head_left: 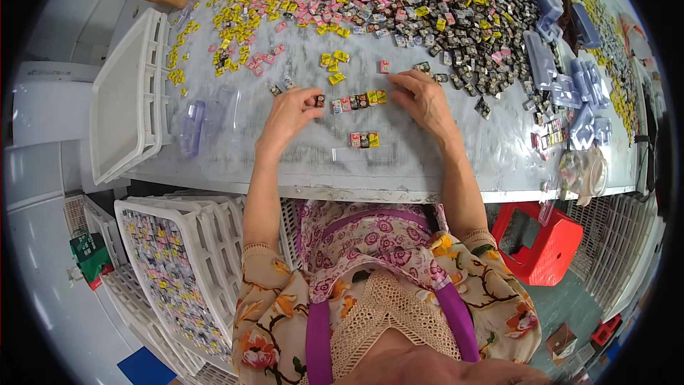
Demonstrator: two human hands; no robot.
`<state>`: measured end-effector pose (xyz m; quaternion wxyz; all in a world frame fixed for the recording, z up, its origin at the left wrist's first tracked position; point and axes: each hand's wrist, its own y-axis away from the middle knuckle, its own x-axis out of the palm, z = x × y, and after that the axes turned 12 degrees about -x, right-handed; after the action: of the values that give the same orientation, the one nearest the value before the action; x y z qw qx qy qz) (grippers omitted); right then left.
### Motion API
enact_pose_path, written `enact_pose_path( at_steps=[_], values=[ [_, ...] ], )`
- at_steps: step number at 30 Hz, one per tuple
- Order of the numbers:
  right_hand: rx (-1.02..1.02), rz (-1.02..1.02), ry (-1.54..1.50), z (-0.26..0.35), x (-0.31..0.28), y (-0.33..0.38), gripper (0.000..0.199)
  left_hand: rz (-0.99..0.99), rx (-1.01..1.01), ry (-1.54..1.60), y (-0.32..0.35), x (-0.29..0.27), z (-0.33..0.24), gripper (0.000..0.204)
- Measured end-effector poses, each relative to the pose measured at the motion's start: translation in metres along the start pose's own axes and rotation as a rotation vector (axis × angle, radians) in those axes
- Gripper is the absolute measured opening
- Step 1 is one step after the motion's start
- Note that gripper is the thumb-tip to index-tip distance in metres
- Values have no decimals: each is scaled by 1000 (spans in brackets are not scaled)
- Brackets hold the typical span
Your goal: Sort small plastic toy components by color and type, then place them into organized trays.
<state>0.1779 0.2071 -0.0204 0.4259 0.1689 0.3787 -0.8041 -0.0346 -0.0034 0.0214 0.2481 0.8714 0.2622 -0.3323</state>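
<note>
My left hand [288,115] pinches a tiny dark box [320,101] between thumb and fingers, just off the left end of a short row of small boxes [358,102] in pink, white, black and yellow. At the row's other end, my right hand [426,105] has thumb and forefinger apart with nothing visible between them. A single pink box [385,67] stands just beyond its fingertips. Closer to me lies a shorter row of boxes [364,140], with a clear plastic tray [363,153] below it. Several yellow boxes [333,64] sit beyond the longer row.
Loose yellow [249,7], pink [320,0] and black boxes [484,43] cover the table's far side. Clear plastic shells [563,85] pile up at right. A white crate [128,100] stands at left, filled crates [178,271] below it, a red stool [545,249] at lower right.
</note>
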Motion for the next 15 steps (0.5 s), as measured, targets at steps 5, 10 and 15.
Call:
enact_pose_path(
  at_steps=[5,10,15],
  values=[
    [-133,131,90,9,1,1,40,19,20,-75,2,4,3,37],
    [-129,155,112,8,6,-1,39,-52,65,-45,6,20,2,38],
    [-112,177,103,8,9,-4,35,-78,39,11,9,30,-8,39]
  ],
)
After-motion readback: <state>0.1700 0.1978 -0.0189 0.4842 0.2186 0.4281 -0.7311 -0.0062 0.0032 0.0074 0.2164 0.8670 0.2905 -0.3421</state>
